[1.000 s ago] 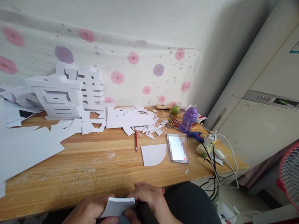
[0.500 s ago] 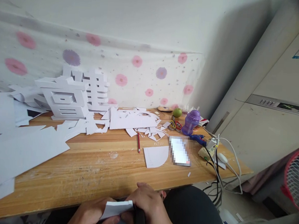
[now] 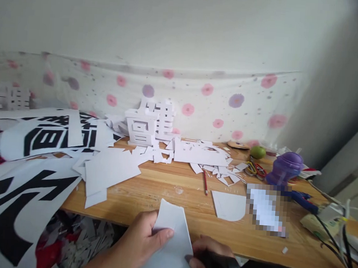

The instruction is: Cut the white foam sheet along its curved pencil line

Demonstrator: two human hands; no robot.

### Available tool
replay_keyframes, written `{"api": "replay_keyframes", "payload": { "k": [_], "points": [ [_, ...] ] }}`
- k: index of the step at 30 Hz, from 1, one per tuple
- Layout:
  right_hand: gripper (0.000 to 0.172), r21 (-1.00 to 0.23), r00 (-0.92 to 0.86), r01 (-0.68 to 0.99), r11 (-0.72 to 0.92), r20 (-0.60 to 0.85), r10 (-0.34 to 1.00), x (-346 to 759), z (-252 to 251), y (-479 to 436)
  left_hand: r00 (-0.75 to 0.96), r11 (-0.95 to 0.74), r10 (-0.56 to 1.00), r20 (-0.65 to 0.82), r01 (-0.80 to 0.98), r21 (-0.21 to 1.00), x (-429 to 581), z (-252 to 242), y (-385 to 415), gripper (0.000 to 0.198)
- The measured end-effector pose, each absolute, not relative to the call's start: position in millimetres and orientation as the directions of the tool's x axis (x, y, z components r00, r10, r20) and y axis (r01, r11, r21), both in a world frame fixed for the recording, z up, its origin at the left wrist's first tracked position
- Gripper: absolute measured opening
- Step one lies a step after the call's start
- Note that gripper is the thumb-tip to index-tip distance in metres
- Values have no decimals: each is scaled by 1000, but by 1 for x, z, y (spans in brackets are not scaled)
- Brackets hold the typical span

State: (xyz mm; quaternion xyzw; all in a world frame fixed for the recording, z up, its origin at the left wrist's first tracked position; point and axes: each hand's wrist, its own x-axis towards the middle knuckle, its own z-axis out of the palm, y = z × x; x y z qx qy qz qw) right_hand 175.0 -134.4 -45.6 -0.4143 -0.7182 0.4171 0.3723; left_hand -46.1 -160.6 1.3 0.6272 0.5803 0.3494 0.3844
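Note:
My left hand grips a white foam board piece, its thumb flat on the near face and its fingers behind. The board stands tilted above the table's front edge, and its lower part runs out of the picture. At the board's right edge is my right hand, closed, its fingertips touching the board. A dark object lies across that hand, too blurred to name. Beyond the hands, a quarter-round white board piece and a red pencil lie on the wooden table.
White cut-out characters stand at the back, with scraps beside them. Sheets with black characters cover the left. To the right are a blurred-out phone, purple bottle, green fruit, blue-handled tool and cables.
My view has swung left, bringing the printed sheets into sight. The board has been raised from the lap, so more of it shows. Both hands remain on it.

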Motion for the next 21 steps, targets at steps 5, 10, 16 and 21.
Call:
{"api": "replay_keyframes", "payload": {
  "k": [5,10,16,21],
  "points": [
    [42,-967,-403,177,181,97,910,163,-53,-137,124,-73,992,19,454,888,-53,14,-148,44],
    [42,-996,-131,-10,-90,-88,988,161,-48,-136,94,-33,995,-36,640,768,-70,21,-143,26],
    [43,-948,-90,-204,-244,-230,969,161,-46,-132,41,-5,998,-43,786,618,-74,23,-153,18],
    [44,-915,-142,-281,-288,-257,956,161,-45,-133,27,2,999,-43,823,567,-70,22,-153,27]
  ]
}}
